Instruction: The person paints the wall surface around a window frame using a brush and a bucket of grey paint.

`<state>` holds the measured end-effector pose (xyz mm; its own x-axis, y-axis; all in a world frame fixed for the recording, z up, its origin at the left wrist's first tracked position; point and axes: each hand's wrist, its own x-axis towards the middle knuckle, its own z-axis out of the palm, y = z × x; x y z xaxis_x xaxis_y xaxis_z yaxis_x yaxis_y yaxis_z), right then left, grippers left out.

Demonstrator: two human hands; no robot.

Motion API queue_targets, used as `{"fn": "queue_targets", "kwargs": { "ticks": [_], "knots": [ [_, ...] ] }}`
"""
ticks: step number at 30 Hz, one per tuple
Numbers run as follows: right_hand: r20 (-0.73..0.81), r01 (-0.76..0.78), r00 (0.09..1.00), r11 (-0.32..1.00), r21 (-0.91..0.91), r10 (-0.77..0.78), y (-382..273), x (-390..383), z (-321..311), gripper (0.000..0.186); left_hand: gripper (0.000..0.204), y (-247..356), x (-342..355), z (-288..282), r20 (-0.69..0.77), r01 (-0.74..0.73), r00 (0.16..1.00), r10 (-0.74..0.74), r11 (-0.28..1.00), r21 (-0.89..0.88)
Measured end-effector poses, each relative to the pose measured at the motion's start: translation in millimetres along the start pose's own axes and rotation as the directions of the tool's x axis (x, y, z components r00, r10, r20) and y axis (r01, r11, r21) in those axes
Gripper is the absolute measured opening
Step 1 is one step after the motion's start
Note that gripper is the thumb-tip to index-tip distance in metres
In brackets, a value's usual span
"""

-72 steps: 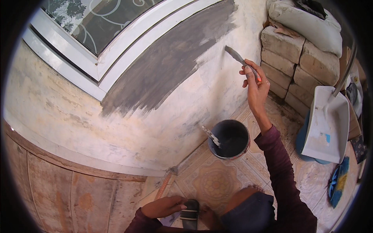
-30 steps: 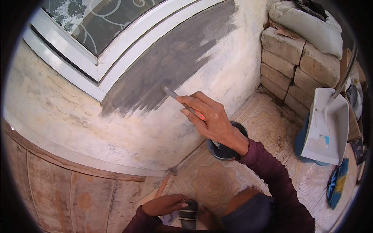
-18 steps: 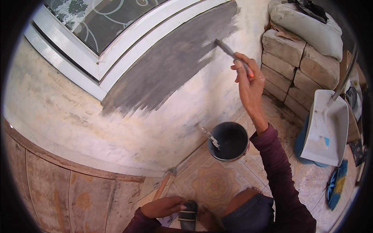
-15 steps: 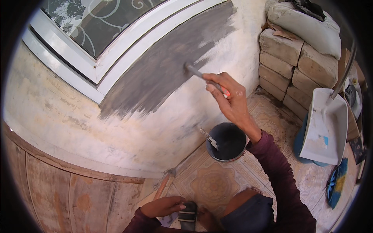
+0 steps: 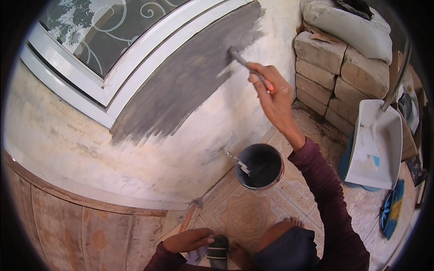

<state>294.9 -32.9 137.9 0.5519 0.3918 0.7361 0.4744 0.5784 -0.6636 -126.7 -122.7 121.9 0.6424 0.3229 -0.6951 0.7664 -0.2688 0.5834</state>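
Observation:
My right hand (image 5: 274,95) is closed around the handle of a paintbrush (image 5: 240,59), grey with an orange-red end. Its bristles are against the dark grey wet patch (image 5: 181,79) on the pale wall, below a white window frame (image 5: 149,50). Under my right forearm, a bucket (image 5: 267,167) of dark grey mix stands on the floor, with a smeared stick-like tool (image 5: 238,163) leaning in it. My left hand (image 5: 190,240) hangs low with loosely stretched fingers and nothing in them. It is just beside a dark sandal (image 5: 218,247) with pale stripes.
Stacked blocks (image 5: 322,53) stand in the right corner under a white sack (image 5: 350,28). Nearer are a white dustpan (image 5: 377,149) and a blue and yellow brush head (image 5: 392,210). Wooden boards (image 5: 81,230) run along the lower left. Patterned tiles (image 5: 248,212) cover the floor.
My right hand has moved the paintbrush up and to the right across the grey patch. The view has shifted slightly. My left hand stays by the sandal.

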Motion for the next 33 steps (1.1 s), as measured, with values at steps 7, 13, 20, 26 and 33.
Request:
{"fn": "queue_targets", "kwargs": {
  "ticks": [7,13,20,26,33],
  "knots": [
    [0.203,-0.281,0.955,0.88,0.384,0.216,-14.9,13.0,-7.6,0.025,0.044,-1.1,-1.7,-0.9,0.029,0.095,0.995,-0.094,0.995,-0.031],
    [-0.263,-0.105,0.954,0.981,0.163,0.146,45.8,61.5,-43.7,0.028,0.043,4.9,-6.9,-1.2,0.044,0.079,0.996,-0.078,0.997,-0.015],
    [0.23,-0.019,0.973,0.98,0.198,-0.028,-15.4,-5.3,6.6,0.026,0.044,3.0,0.7,-2.2,0.022,0.085,0.996,-0.085,0.996,-0.008],
    [-0.069,-0.156,0.979,0.92,0.36,0.193,38.0,67.0,-37.7,0.032,0.045,-2.8,0.7,-2.6,0.048,0.072,0.996,-0.071,0.997,-0.021],
    [-0.163,-0.041,0.986,0.998,0.04,0.047,29.4,54.1,-27.0,0.026,0.046,5.1,1.8,-3.9,0.062,0.076,0.995,-0.075,0.997,-0.015]
  ]
}}
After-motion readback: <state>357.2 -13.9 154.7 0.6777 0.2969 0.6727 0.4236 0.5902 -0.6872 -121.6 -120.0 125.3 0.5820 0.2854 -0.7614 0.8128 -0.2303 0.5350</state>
